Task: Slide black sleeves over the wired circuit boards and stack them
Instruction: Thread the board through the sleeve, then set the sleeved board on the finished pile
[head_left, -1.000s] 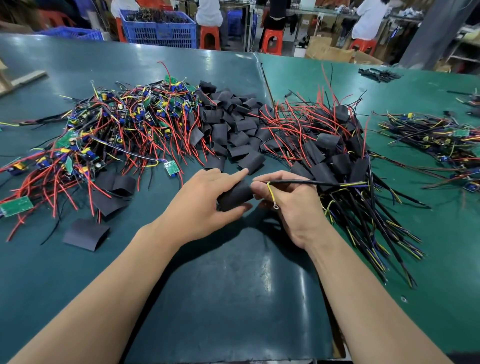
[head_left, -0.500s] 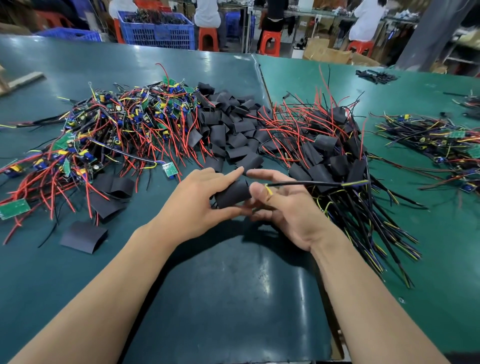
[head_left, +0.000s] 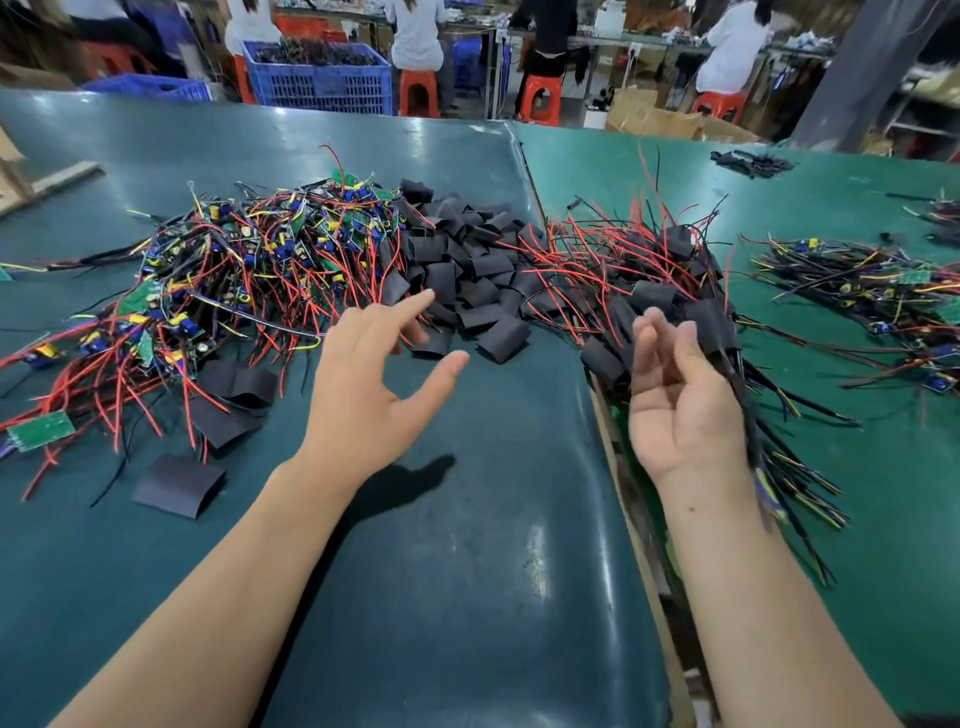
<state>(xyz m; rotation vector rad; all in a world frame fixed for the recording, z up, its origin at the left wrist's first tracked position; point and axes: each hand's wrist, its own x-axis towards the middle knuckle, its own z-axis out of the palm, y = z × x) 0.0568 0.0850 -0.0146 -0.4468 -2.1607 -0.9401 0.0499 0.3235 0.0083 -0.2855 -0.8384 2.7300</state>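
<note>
A tangled heap of bare wired circuit boards (head_left: 228, 280) with red, black and yellow leads lies at the left. Loose black sleeves (head_left: 467, 270) are piled in the middle. To the right lies the stack of sleeved boards (head_left: 670, 306), their wires trailing toward me. My left hand (head_left: 374, 384) hovers open, fingers spread, reaching toward the sleeve pile and holding nothing. My right hand (head_left: 675, 395) is palm-up with relaxed fingers beside the sleeved stack, empty. The sleeved board I held is no longer in either hand and cannot be told apart from the stack.
A few flat sleeves (head_left: 179, 486) lie apart at the near left. Another bundle of wired boards (head_left: 872, 296) sits at the far right. The seam (head_left: 613, 415) between two green table mats runs under my right wrist. Blue crates (head_left: 322, 78) and seated people are behind.
Both hands were together, gripping one sleeve and its black wire. They have let go and separated: the left moved toward the sleeve pile, the right swung to the sleeved stack and opened.
</note>
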